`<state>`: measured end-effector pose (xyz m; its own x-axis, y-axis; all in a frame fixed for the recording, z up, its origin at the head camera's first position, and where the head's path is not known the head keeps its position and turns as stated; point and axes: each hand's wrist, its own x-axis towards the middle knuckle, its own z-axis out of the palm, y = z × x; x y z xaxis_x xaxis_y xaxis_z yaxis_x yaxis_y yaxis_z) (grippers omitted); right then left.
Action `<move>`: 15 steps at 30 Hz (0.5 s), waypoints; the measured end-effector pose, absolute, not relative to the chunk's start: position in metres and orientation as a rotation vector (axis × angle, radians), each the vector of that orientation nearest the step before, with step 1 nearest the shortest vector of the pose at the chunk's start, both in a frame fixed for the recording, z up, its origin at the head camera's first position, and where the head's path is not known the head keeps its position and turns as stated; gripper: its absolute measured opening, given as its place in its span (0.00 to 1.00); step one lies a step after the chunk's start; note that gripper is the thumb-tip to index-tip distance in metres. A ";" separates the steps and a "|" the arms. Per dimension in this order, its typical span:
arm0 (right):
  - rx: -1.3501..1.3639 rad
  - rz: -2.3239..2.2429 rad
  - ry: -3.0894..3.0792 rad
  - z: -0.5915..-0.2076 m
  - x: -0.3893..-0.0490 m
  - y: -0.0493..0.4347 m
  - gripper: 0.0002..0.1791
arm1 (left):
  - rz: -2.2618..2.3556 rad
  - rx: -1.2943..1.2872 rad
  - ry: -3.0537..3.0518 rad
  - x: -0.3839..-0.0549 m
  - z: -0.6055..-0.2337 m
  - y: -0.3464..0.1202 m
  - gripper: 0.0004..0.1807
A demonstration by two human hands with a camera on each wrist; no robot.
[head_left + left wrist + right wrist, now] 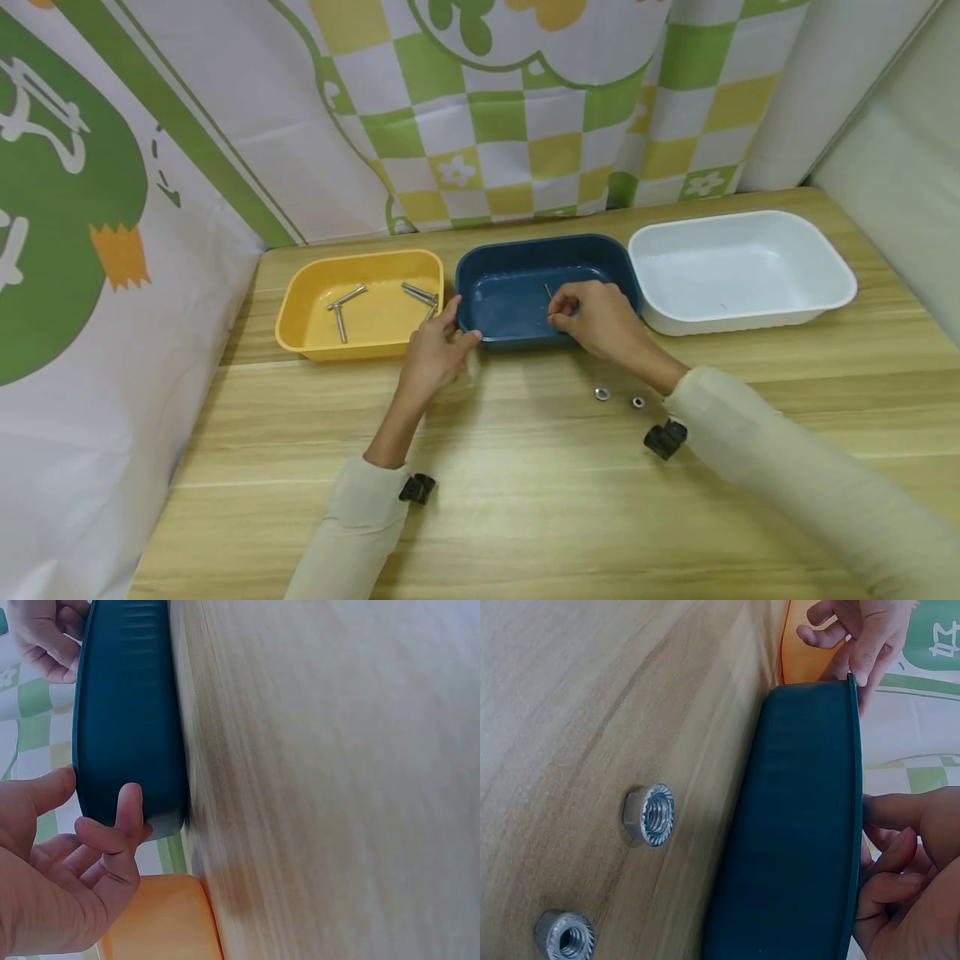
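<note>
A blue tray stands between both hands. My left hand grips its left end, thumb on the rim and fingers against the outer wall. Over the tray's right half, the curled fingertips of my right hand pinch a thin, dark, screw-like piece, its end showing beyond them. In the right wrist view those fingertips go behind the rim, hiding the piece. Two silver flange nuts, one nut and another nut, lie on the wooden table in front of the tray.
A yellow tray with several silver bolts stands left of the blue one. To the right, a white tray sits against the blue tray's end. A checked curtain hangs behind the wooden table.
</note>
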<state>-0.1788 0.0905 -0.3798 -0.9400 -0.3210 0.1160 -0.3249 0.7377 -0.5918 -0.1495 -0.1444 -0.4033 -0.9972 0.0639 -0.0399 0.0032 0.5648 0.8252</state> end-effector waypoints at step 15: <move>0.499 1.091 -2.857 -0.375 -0.171 0.116 0.15 | 1.374 0.100 2.762 -0.146 -0.398 -0.145 0.37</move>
